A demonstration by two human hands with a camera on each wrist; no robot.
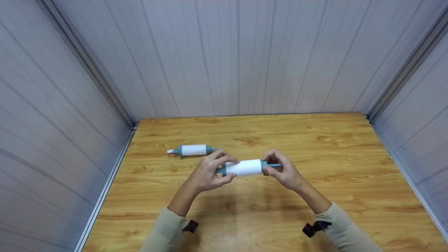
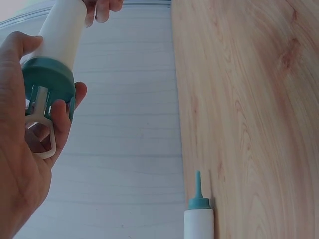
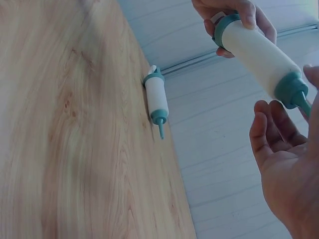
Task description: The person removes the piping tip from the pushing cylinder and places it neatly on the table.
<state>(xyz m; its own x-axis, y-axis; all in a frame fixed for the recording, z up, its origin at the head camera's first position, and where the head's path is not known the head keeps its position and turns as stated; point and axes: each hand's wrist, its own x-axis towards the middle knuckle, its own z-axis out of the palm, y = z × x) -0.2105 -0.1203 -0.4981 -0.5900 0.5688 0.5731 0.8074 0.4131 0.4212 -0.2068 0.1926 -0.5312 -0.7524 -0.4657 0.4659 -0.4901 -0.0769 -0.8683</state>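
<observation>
A large plastic syringe (image 1: 250, 167) with a white barrel and teal ends is held level above the table between both hands. My left hand (image 1: 210, 171) grips its rear end, thumb and fingers on the barrel beside the teal collar (image 2: 49, 74). Below that collar, a pale plunger ring (image 2: 44, 137) shows against the palm in the left wrist view. At the front, my right hand (image 1: 285, 171) has its thumb and fingers around the teal nozzle cap (image 3: 290, 89). The thin nozzle points right, partly behind the right hand.
A second, similar syringe (image 1: 194, 149) lies on the wooden table (image 1: 332, 150), behind the left hand, its nozzle pointing right. Pale panelled walls (image 1: 224, 59) close in the table at the back and both sides. Small black wrist devices (image 1: 190, 226) sit at both sleeves.
</observation>
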